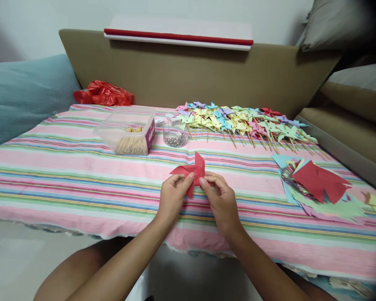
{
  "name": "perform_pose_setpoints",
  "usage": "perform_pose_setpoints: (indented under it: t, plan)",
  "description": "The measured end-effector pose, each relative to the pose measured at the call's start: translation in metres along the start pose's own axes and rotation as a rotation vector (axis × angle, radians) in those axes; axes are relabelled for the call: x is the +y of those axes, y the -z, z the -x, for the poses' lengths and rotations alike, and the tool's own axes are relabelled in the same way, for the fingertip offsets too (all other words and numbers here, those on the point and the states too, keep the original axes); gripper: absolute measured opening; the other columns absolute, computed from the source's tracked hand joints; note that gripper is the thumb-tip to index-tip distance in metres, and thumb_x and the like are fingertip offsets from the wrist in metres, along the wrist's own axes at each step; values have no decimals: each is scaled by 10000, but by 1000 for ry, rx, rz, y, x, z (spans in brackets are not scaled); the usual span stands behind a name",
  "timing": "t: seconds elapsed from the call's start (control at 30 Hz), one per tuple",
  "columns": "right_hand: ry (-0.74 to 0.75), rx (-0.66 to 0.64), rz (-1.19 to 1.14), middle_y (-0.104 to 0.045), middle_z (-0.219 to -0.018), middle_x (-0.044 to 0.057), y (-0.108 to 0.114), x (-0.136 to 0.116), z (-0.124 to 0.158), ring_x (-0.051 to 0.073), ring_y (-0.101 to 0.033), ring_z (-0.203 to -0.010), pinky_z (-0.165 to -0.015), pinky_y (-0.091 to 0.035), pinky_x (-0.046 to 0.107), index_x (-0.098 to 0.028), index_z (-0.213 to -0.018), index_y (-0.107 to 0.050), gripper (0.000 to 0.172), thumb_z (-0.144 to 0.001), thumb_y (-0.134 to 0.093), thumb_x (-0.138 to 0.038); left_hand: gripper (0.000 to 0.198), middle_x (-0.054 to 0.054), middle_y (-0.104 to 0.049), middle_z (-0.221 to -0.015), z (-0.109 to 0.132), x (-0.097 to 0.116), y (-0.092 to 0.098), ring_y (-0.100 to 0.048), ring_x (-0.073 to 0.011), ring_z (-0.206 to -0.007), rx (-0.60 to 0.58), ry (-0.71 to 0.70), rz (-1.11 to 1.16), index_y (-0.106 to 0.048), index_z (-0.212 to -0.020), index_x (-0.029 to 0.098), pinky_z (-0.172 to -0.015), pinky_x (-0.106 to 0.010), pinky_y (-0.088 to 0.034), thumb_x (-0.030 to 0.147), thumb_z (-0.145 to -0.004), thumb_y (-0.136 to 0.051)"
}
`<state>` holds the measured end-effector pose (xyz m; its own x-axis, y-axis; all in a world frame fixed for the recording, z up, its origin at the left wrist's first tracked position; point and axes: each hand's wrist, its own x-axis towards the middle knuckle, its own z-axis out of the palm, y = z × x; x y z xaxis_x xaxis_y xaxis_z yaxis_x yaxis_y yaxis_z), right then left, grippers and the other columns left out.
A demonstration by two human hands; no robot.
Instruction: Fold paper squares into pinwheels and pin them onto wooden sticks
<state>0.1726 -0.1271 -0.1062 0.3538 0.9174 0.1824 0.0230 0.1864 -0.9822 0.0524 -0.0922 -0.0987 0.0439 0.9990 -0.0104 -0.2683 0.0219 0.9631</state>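
Note:
A red paper pinwheel [199,166] is held up over the striped cloth, its points folded in toward the middle. My left hand [174,190] pinches its left side, thumb near the centre. On the other side, my right hand [221,194] grips the lower right part between thumb and fingers. No stick shows on this pinwheel. Beyond my hands stand a clear round tub [175,137] of small silvery pins and a clear plastic box [124,121] holding wooden sticks [131,145].
Finished pinwheels on sticks [238,121] lie heaped at the back right. Cut paper sheets, with a red piece [321,180] on top, are piled at the right. A red plastic bag [108,94] sits at the back left. The striped cloth [81,175] covers the surface.

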Motion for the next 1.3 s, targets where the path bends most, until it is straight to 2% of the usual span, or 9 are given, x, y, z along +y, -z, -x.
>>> perform_pose_setpoints:
  t: [0.13, 0.5, 0.83, 1.0, 1.3]
  plan:
    - [0, 67, -15, -630, -1132, 79, 2, 3, -2, 248, -604, -1133, -896, -549, 367, -230, -816, -721, 179, -802, -754, -405, 295, 20, -612, -609, 2, 2, -2, -483, -110, -584, -25, -6, -50, -722, -670, 151, -587, -239, -363, 420, -737, -824]
    - [11, 92, -25, -624, -1101, 66, 1, 5, -5, 232, -614, -1090, -980, -502, 390, -229, -790, -723, 166, -770, -782, -383, 301, 14, -601, -614, 3, 2, -2, -454, -108, -568, -57, -6, -87, -732, -699, 153, -542, -237, -327, 439, -749, -812]
    - [-35, 78, -56, -623, -1093, 61, 1, 6, -4, 223, -630, -1037, -916, -517, 370, -215, -771, -684, 186, -761, -785, -370, 321, 22, -535, -602, 3, 1, -2, -379, -100, -551, -70, -5, -119, -715, -711, 154, -518, -243, -271, 460, -761, -797]
    - [-67, 86, -86, -629, -1112, 64, 1, 6, -4, 219, -644, -1020, -879, -528, 353, -204, -762, -674, 207, -748, -792, -372, 364, 58, -392, -535, 4, 3, -3, -280, -82, -520, -84, 0, -140, -672, -670, 150, -495, -243, -195, 481, -749, -801]
    - [-27, 92, -10, -648, -1081, 57, 0, 8, -4, 226, -641, -1033, -916, -514, 365, -210, -749, -676, 176, -763, -776, -354, 383, 73, -327, -538, 4, 1, -1, -248, -81, -517, -85, -21, -178, -643, -671, 151, -498, -250, -183, 496, -764, -780]
